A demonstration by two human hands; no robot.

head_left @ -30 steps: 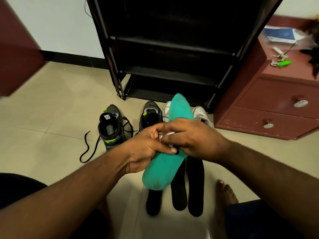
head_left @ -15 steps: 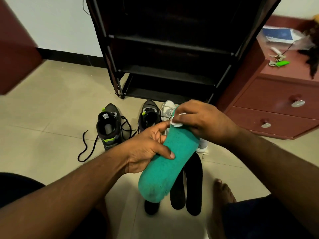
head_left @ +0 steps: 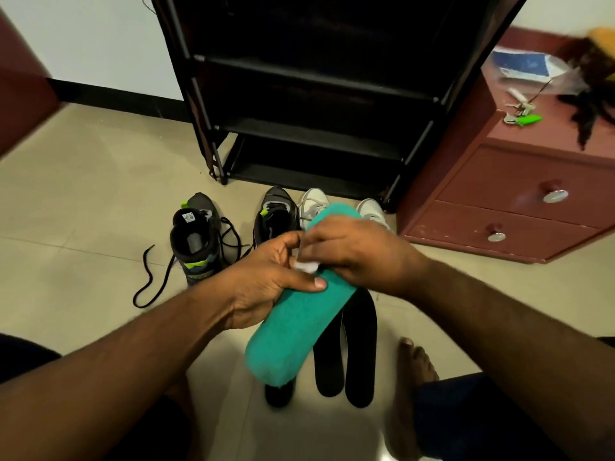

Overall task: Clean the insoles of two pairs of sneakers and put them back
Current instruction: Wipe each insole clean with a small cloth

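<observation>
Mid-frame, the left hand (head_left: 266, 281) grips the teal insole (head_left: 299, 324) while the right hand (head_left: 352, 254) pinches a white wipe (head_left: 307, 266) against it — both hiding white sneakers (head_left: 372, 209) behind; black insoles (head_left: 361, 347) lie on the floor below.

Single head-worn view, wide-angle, looked forward and down from above the person's forearms. Left hand (head_left: 266, 281) and right hand (head_left: 352, 254) sat close, mid-frame; floor (head_left: 83, 194) and shoe rack (head_left: 309, 94) lay beyond. No second view.

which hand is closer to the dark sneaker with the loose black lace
Left. The left hand grips the green insole just right of that sneaker; the right hand, pressing a white wipe, is farther right.
</observation>
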